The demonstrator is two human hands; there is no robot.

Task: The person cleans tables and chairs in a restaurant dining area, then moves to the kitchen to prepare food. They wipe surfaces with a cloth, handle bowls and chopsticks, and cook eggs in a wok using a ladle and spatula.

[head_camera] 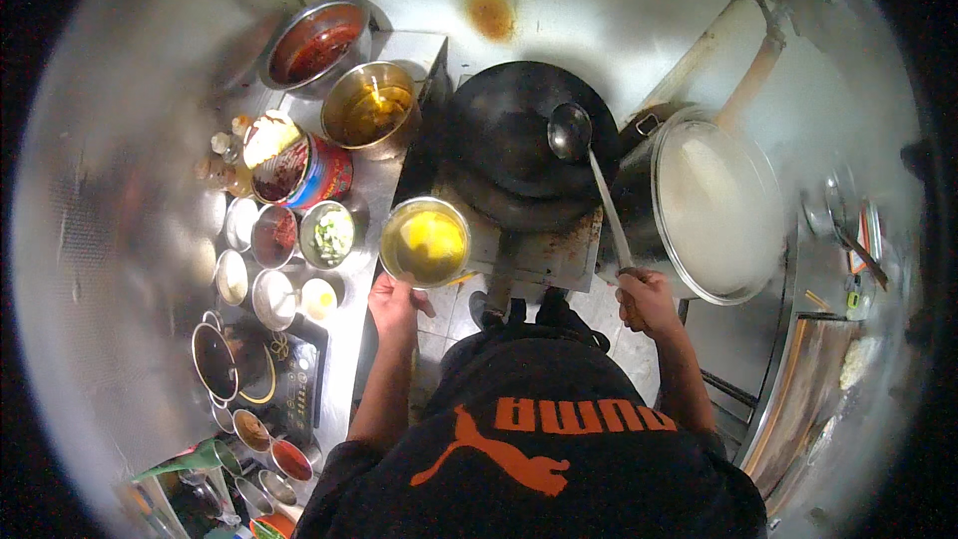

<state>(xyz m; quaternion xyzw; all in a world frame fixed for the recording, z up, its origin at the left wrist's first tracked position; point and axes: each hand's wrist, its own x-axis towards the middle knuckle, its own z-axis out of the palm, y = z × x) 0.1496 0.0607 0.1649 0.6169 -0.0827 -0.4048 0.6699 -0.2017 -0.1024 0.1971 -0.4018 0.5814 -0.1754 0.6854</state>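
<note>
My left hand grips the near rim of a small metal bowl, thumb and fingers at its edge. Yellow contents that look like raw egg lie inside it. The handle of a long metal ladle is in my right hand. Its rounded head rests in, or just over, the right part of a black wok. The wok sits on a stove before me and its inside looks dark, with no food visible. The bowl is to the near left of the wok, apart from it.
A steel counter at left bears a pot of amber oil, a basin of red sauce, a large tin, several seasoning cups and an induction cooker. At right stands a big pot of whitish liquid.
</note>
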